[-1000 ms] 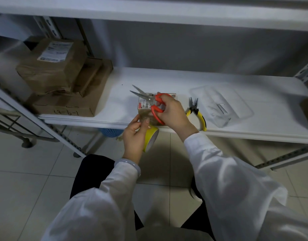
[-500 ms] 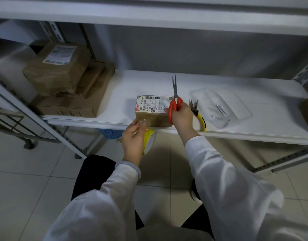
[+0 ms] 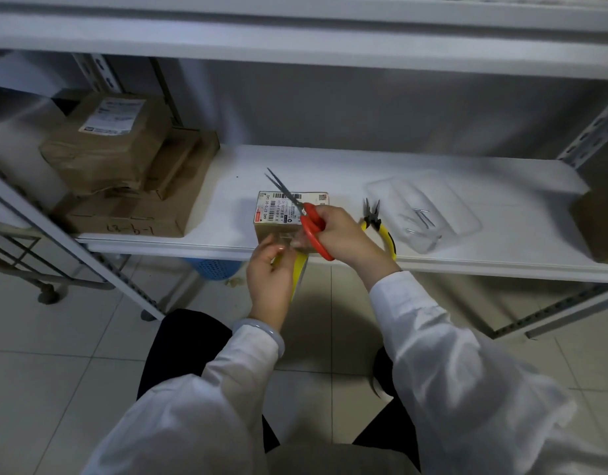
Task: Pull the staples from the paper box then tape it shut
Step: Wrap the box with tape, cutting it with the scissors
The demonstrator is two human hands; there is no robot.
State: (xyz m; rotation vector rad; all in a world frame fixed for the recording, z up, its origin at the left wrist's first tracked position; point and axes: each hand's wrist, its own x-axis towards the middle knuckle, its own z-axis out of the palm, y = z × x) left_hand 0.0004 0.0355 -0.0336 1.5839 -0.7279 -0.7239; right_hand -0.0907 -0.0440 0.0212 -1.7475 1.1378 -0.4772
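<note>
A small brown paper box (image 3: 278, 228) with a white barcode label stands at the front edge of the white shelf (image 3: 467, 265). My right hand (image 3: 347, 234) grips red-handled scissors (image 3: 309, 224), blades shut and pointing up-left across the box top. My left hand (image 3: 270, 275) holds a yellow roll of tape (image 3: 300, 269) just below the shelf edge, in front of the box. A clear strip of tape (image 3: 290, 241) runs from the roll up to the box's front face. Yellow-handled pliers (image 3: 381, 228) lie right of the box.
A clear plastic tray (image 3: 450, 214) holding pulled staples (image 3: 422, 216) sits right of the pliers. Stacked brown cartons (image 3: 124, 173) fill the shelf's left end. Another brown box (image 3: 600, 221) shows at the far right. A blue basket (image 3: 213, 267) stands on the floor beneath the shelf.
The scissors, upright beside the box half a second ago, have swung back over the box top, tips pointing up-left. My left hand stays low with the tape roll.
</note>
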